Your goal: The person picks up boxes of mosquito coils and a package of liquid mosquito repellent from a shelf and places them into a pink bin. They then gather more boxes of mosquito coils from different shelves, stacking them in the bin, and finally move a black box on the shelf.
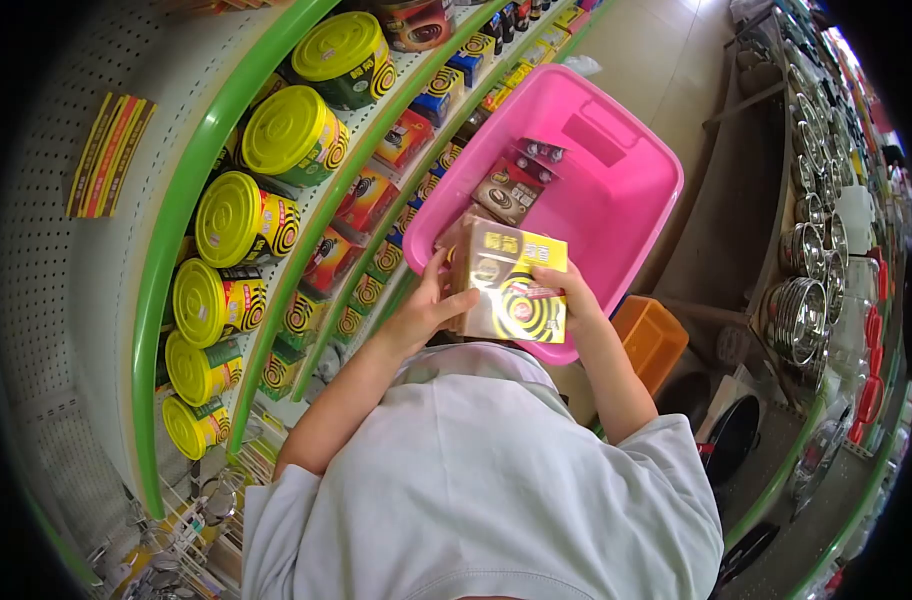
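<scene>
Both of my hands hold a yellow and brown mosquito coil box with a black spiral on its front, close to my chest. My left hand is closed on its brown left side, the thumb lying over the front edge. My right hand grips the right side, fingers on the front. Behind the box stands a pink plastic tub, its near end partly covered by the box and my hands. Inside the tub lie a dark brown box with a spiral print and small dark packets.
Green-edged shelves on the left carry several yellow-lidded buckets and red boxes. An orange bin sits right of the tub. Metal bowls and a black pan line the right side. Tiled floor shows at the top.
</scene>
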A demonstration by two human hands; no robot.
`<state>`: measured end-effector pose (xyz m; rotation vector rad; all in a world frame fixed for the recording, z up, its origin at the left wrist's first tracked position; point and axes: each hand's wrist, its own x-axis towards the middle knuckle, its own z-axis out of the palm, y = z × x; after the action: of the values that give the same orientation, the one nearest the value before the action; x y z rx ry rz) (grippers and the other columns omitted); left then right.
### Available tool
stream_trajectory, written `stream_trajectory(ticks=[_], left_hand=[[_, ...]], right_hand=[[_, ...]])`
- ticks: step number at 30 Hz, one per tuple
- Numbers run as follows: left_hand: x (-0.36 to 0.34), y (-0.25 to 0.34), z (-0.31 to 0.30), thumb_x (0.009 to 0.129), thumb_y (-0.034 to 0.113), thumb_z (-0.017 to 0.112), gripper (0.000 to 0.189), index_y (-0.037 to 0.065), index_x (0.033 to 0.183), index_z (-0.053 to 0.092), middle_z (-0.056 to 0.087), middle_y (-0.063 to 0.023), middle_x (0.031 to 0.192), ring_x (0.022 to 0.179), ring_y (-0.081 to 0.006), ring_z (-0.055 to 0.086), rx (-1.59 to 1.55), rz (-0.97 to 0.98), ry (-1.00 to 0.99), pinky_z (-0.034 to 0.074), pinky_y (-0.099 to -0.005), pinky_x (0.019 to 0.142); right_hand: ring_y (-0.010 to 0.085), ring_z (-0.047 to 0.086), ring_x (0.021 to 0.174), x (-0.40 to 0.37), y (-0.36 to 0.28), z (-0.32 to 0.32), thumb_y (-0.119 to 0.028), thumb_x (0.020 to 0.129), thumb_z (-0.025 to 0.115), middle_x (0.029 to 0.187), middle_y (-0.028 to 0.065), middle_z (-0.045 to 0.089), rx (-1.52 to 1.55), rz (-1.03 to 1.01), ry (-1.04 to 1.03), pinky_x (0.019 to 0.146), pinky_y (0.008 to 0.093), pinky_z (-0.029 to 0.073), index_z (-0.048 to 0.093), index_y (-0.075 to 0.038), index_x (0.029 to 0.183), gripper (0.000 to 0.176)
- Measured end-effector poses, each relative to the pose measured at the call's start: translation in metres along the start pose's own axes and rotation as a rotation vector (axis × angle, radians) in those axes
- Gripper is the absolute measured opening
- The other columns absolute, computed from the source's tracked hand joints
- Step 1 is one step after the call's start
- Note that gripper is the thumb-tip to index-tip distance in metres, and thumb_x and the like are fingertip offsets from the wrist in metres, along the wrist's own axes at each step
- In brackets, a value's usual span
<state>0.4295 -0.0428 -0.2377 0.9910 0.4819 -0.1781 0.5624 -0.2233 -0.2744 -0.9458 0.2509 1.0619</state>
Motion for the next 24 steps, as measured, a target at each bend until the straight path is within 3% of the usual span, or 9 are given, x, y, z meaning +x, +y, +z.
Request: stream_trajectory(ticks=[2, 5, 9, 14, 15, 19, 20, 23, 24], left_hand=[[-0.003, -0.003, -0.004, 0.078, 0.025, 0.063, 0.082, 0.013, 0.136, 0.006, 0.027, -0.012, 0.132, 0.12, -0.0218, 0.032, 0.024, -0.03, 0.062, 0.035, -0.0373, 0.092], [-0.014, 0.002, -0.025, 0.077, 0.026, 0.063, 0.082, 0.013, 0.136, 0.008, 0.027, -0.0127, 0.132, 0.12, -0.0216, 0.032, 0.088, 0.034, 0.164, 0.036, -0.0375, 0.091], [-0.039, -0.012, -0.06, 0.081, 0.022, 0.058, 0.073, 0.013, 0.136, 0.011, 0.033, -0.0132, 0.129, 0.115, -0.0205, 0.039, 0.049, 0.027, 0.376, 0.038, -0.0355, 0.087], [-0.058, -0.037, -0.075, 0.083, 0.022, 0.056, 0.07, 0.015, 0.136, 0.009, 0.033, -0.0126, 0.128, 0.112, -0.0176, 0.041, 0.005, -0.021, 0.48, 0.038, -0.0301, 0.083], [-0.059, -0.039, -0.075, 0.083, 0.022, 0.055, 0.071, 0.015, 0.136, 0.009, 0.034, -0.0126, 0.128, 0.111, -0.0177, 0.042, -0.012, -0.036, 0.505, 0.039, -0.0303, 0.083], [-0.063, -0.035, -0.066, 0.086, 0.023, 0.049, 0.064, 0.016, 0.136, 0.011, 0.036, -0.013, 0.127, 0.112, -0.0204, 0.042, -0.016, -0.011, 0.538, 0.038, -0.034, 0.085], [-0.065, -0.034, -0.065, 0.087, 0.024, 0.047, 0.061, 0.016, 0.136, 0.011, 0.036, -0.0131, 0.127, 0.112, -0.0211, 0.042, 0.0, 0.011, 0.551, 0.037, -0.0343, 0.085], [-0.075, -0.032, -0.067, 0.087, 0.023, 0.047, 0.061, 0.016, 0.136, 0.011, 0.036, -0.0131, 0.128, 0.112, -0.0214, 0.042, 0.02, 0.053, 0.605, 0.037, -0.0345, 0.085], [-0.079, -0.034, -0.069, 0.087, 0.023, 0.047, 0.061, 0.016, 0.136, 0.011, 0.036, -0.0131, 0.128, 0.112, -0.0214, 0.042, 0.026, 0.048, 0.61, 0.037, -0.0345, 0.085]], right_hand=[[0.0241, 0.062, 0.079, 0.002, 0.002, -0.029, -0.005, 0.072, 0.062, 0.095, 0.0158, 0.058, 0.042, 0.006, 0.056, 0.069, 0.0358, 0.054, 0.041, 0.001, 0.111, 0.045], [0.0243, 0.063, 0.078, 0.004, -0.007, -0.073, -0.008, 0.072, 0.062, 0.092, 0.0165, 0.06, 0.091, -0.052, 0.173, 0.067, 0.0357, 0.054, 0.046, 0.002, 0.106, 0.039], [0.0246, 0.063, 0.078, 0.013, -0.015, -0.121, -0.017, 0.077, 0.057, 0.092, 0.0181, 0.06, 0.129, -0.106, 0.244, 0.069, 0.036, 0.054, 0.048, 0.004, 0.105, 0.036], [0.0212, 0.062, 0.076, 0.049, -0.01, -0.103, -0.009, 0.075, 0.059, 0.089, 0.0139, 0.058, -0.083, -0.253, 0.261, 0.067, 0.0328, 0.054, 0.042, 0.003, 0.108, 0.039], [0.0232, 0.06, 0.082, 0.071, 0.003, -0.117, -0.004, 0.069, 0.065, 0.096, 0.0149, 0.055, -0.078, -0.222, 0.243, 0.07, 0.035, 0.052, 0.034, -0.003, 0.11, 0.052], [0.0246, 0.058, 0.084, 0.13, 0.051, -0.087, -0.001, 0.064, 0.069, 0.101, 0.015, 0.053, -0.123, -0.189, 0.248, 0.07, 0.0355, 0.05, 0.017, -0.003, 0.128, 0.082], [0.0218, 0.059, 0.082, 0.137, 0.061, -0.072, -0.002, 0.069, 0.066, 0.094, 0.011, 0.055, -0.18, -0.224, 0.316, 0.068, 0.0355, 0.052, 0.034, -0.006, 0.109, 0.052], [0.0222, 0.059, 0.082, 0.16, 0.087, -0.051, -0.004, 0.066, 0.069, 0.097, 0.013, 0.054, -0.243, -0.152, 0.426, 0.071, 0.0316, 0.05, 0.015, -0.003, 0.128, 0.082], [0.0222, 0.059, 0.082, 0.165, 0.097, -0.05, -0.004, 0.066, 0.069, 0.097, 0.013, 0.054, -0.237, -0.146, 0.425, 0.071, 0.0316, 0.05, 0.015, -0.003, 0.128, 0.082]])
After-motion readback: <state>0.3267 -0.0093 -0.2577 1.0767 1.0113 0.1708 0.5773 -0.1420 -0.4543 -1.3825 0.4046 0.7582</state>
